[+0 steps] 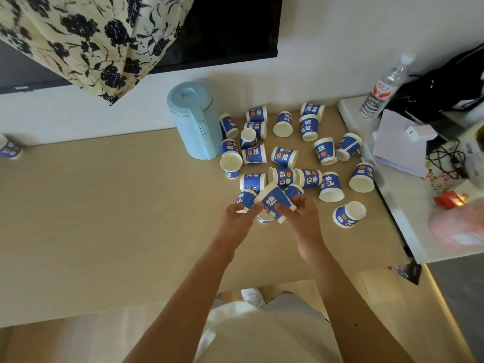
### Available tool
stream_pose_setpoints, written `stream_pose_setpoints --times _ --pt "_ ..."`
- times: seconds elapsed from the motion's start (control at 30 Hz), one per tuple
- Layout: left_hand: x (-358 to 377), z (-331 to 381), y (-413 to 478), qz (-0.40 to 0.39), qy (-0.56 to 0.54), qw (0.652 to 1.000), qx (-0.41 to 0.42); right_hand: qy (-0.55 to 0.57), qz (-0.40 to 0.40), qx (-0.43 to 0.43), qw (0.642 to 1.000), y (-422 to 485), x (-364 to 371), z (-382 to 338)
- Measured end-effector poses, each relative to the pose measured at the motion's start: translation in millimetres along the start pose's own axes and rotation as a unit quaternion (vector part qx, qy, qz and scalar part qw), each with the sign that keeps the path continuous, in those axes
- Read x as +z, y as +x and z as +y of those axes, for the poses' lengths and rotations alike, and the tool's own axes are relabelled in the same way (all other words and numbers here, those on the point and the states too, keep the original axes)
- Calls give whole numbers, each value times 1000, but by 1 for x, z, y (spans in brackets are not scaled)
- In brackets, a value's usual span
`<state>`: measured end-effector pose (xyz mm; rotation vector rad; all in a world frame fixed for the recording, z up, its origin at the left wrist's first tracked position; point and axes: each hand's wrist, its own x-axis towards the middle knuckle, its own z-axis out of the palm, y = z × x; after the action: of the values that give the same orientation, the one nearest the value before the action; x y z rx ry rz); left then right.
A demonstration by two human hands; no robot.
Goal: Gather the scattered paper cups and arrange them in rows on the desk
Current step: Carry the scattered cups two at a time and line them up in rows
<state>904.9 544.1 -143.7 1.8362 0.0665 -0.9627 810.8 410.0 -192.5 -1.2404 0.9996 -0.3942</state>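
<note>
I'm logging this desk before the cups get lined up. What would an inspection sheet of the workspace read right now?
Surface: beige desk against a white wall.
Job's things: paper cups scattered right of the kettle, many on their sides, no rows yet; a stray cup at the far left edge.
Clutter: light blue kettle on the desk; water bottle, papers and white charger on the side shelf.
Hands: left hand and right hand together hold one tilted cup.
Cables: black cable looped on the shelf, apart from the cups.
Surroundings: dark screen, floral cloth hanging over it, black bag.
</note>
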Motion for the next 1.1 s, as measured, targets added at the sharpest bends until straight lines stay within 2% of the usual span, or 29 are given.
stream_pose_setpoints --times 0.13,0.3,0.5,0.6,0.67,0.7,0.77,0.87,1.1 --pt "5 5 -7 -55 -113 992 17 41 -62 -74 994 -14 16 -3" --pt "2 2 -11 -2 -166 984 66 -11 -146 -109 983 -16 22 3" --pt "-6 -12 -9 91 -131 982 103 -156 -227 -202 940 -10 18 4" --pt "-12 -20 -7 153 -95 978 104 -220 -149 -253 930 2 10 12" --pt "-16 -23 -7 169 -87 975 112 -329 -73 -293 895 11 10 20" --pt "-17 -25 -7 172 -85 975 114 -388 -53 -286 875 15 12 24" --pt "-18 -26 -9 177 -80 974 118 -468 -44 -240 849 24 17 33" --pt "-18 -28 -11 180 -81 972 126 -527 -58 -194 826 35 25 42" --pt "-24 -36 -20 194 -99 966 137 -602 -21 -225 766 46 33 48"
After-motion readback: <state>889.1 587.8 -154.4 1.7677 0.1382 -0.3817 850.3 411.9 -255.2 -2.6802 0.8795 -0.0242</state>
